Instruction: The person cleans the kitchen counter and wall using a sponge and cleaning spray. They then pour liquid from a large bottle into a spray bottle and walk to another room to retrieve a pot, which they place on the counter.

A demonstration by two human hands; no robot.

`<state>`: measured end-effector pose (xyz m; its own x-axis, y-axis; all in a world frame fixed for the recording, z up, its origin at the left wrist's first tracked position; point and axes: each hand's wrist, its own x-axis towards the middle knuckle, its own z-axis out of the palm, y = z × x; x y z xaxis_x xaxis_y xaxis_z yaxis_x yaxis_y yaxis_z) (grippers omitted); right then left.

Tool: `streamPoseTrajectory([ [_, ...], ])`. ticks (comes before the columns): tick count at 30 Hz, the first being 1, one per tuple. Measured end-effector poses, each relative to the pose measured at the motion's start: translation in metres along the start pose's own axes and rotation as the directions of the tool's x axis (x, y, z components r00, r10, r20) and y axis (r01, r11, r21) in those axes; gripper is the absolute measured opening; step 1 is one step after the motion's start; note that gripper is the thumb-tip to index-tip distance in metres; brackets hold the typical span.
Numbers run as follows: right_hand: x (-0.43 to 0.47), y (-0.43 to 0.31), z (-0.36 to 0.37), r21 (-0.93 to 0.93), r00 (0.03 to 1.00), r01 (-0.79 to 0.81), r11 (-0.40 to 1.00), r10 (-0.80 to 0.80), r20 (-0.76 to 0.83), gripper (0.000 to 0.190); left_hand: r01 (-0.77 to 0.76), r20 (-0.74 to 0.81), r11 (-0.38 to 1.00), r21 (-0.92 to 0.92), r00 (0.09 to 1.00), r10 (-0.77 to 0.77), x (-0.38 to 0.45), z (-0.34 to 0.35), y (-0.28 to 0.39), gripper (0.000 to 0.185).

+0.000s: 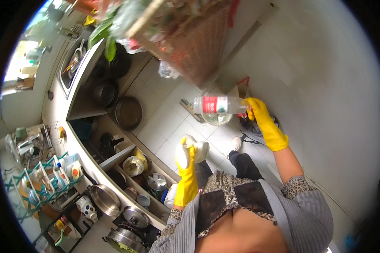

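Both of my hands wear yellow rubber gloves. My right hand point(254, 107) grips the narrow end of a clear plastic bottle point(221, 105) with a red and white label, holding it sideways over the floor. White objects, perhaps small containers, are in my left hand point(187, 155): one flat and oval point(181, 155), the other rounder point(202, 151). What exactly they are I cannot tell. Beneath the bottle, partly covered by it, a clear round vessel point(218, 119) shows.
Left, open cabinets hold pans, a pot lid and jars point(133, 165). A large round pan point(129, 113) stands by the cabinet edge. Ahead is a wicker basket point(193, 47) with greens and bags. A steel pan point(105, 200) and a steamer pot point(125, 237) are on the counter. A black bag point(256, 126) lies right.
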<state>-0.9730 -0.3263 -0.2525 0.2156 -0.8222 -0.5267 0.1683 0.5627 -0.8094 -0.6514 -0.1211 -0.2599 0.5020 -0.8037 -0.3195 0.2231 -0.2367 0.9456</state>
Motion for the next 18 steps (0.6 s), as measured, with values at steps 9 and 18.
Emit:
streamPoseTrajectory([
  [9, -0.037, -0.084, 0.247, -0.687, 0.628, 0.674, 0.271, -0.7, 0.34, 0.037, -0.24, -0.116, 0.965, 0.102, 0.961, 0.251, 0.047, -0.114, 0.12, 0.046],
  [18, -0.031, -0.094, 0.409, -0.618, 0.515, 0.765, 0.179, -0.746, 0.422, 0.039, -0.39, -0.254, 0.915, 0.108, 0.879, 0.404, 0.09, -0.222, 0.176, 0.044],
])
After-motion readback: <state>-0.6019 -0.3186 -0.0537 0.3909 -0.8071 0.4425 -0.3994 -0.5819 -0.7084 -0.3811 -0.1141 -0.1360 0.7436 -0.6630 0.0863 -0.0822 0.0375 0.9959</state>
